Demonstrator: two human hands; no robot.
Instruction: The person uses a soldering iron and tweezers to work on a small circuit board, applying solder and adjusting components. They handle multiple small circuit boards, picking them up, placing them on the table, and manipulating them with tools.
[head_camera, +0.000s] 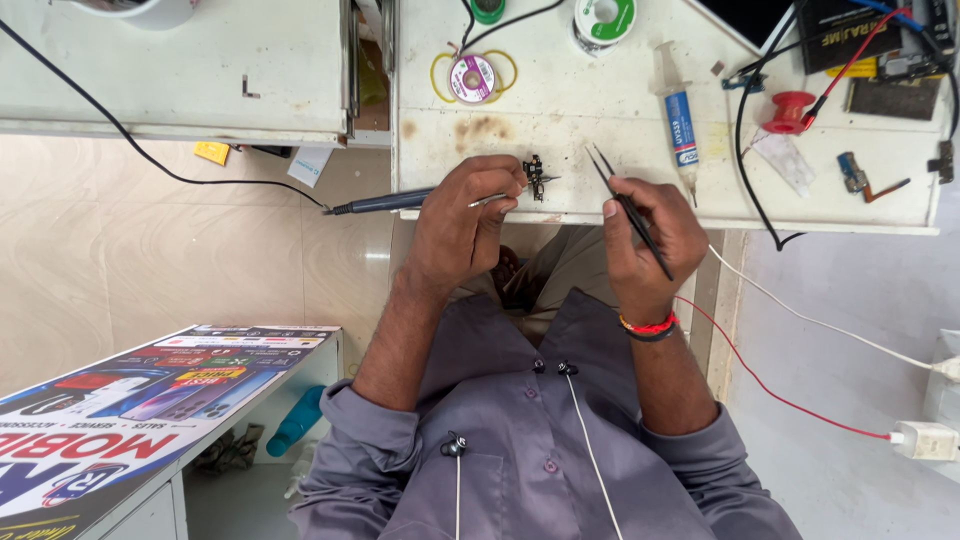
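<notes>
— So, what is the left hand (462, 215) holding?
— A soldering iron (400, 202), dark handle, fingers wrapped tight round it. Its cord runs off to the left over the floor. The thin tip points right, at a small dark part (534, 176).
— Where is that part?
— On the white bench (560, 110), near its front edge, just beside the left fingertips. Whether the tip touches it, I cannot tell.
— And the right hand (645, 235)?
— It pinches black tweezers (628, 208) between thumb and fingers, closed on the shaft. The points aim up and left, toward the part but apart from it; the two tips stand slightly spread.
— What else lies on the bench?
— A syringe (677, 112) with a blue label just right of the tweezers, a solder spool (472, 77) ringed by yellow wire behind the part, a red spool (789, 110) further right, and a black cable looping past it
— Anything on the wrist?
— A red band (650, 326) on the right one
</notes>
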